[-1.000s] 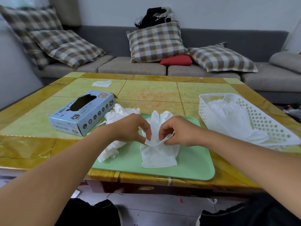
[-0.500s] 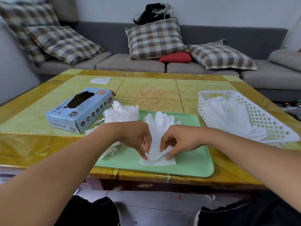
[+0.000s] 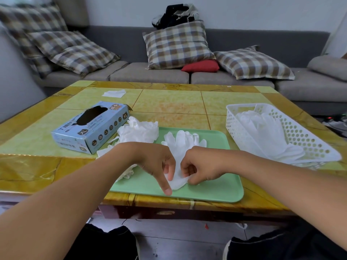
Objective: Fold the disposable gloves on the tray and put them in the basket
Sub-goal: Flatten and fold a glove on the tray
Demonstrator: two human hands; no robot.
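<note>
Behind everything, a grey sofa (image 3: 150,76) is carrying checked cushions (image 3: 178,45), a red cushion (image 3: 201,66) and a dark bundle of cloth (image 3: 174,15) on its backrest. Nearer, a yellow-green tiled counter (image 3: 169,104) is bearing a green tray (image 3: 216,188) at its near edge. On the tray a white disposable glove (image 3: 181,145) is lying flat with its fingers pointing far. The left hand (image 3: 155,162) is pinching the glove's near cuff end with curled fingers, its forefinger stretching down to the tray. The right hand (image 3: 199,166) is gripping the same cuff just beside it, fingers curled in. A crumpled heap of gloves (image 3: 139,131) is lying over the tray's far left corner, touching a blue glove box (image 3: 92,126). The box is showing "XL" on its side and on its top; its other print is too small to read. At the right, a white perforated basket (image 3: 304,136) is holding several gloves (image 3: 262,128). A white scrap (image 3: 114,93) is lying at the far left of the counter.
</note>
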